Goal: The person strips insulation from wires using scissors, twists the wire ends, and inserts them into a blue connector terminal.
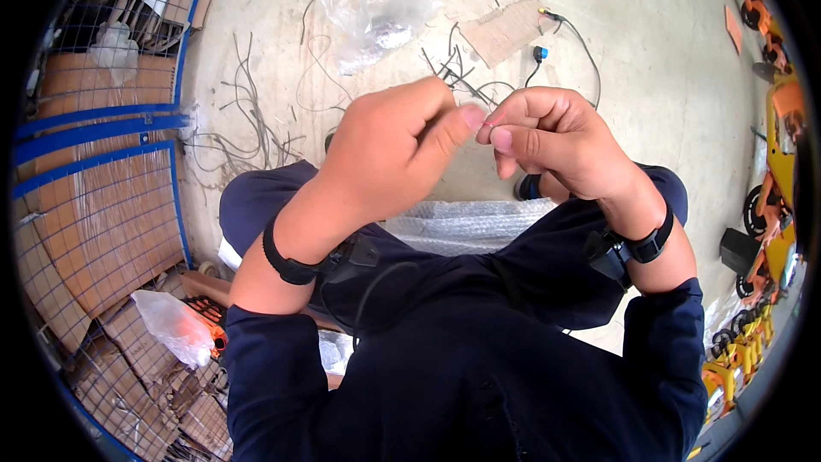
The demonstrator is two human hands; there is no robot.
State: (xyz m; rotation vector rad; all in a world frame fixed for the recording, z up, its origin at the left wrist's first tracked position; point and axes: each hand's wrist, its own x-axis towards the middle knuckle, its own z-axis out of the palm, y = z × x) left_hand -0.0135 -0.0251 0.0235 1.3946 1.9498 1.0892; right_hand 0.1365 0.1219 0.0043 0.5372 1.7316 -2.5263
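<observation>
My left hand [395,141] and my right hand [564,141] meet fingertip to fingertip in front of me, above my lap. Both are closed in a pinch, thumb against forefinger. Whatever lies between the fingertips is too small to make out. Just beyond them on the floor lies a tangle of short dark cable pieces [460,73]. A black cable with a blue-ended connector [539,55] stands out behind my right hand. Another black cable [590,53] with a yellow-tipped end curves past it.
A clear plastic bag [376,21] and a flat cardboard piece [506,30] lie on the floor ahead. Loose cables [256,124] spread at left, beside a blue mesh cage [111,145] holding cardboard. Bubble wrap [466,224] sits between my legs. Yellow-orange machines [778,145] line the right.
</observation>
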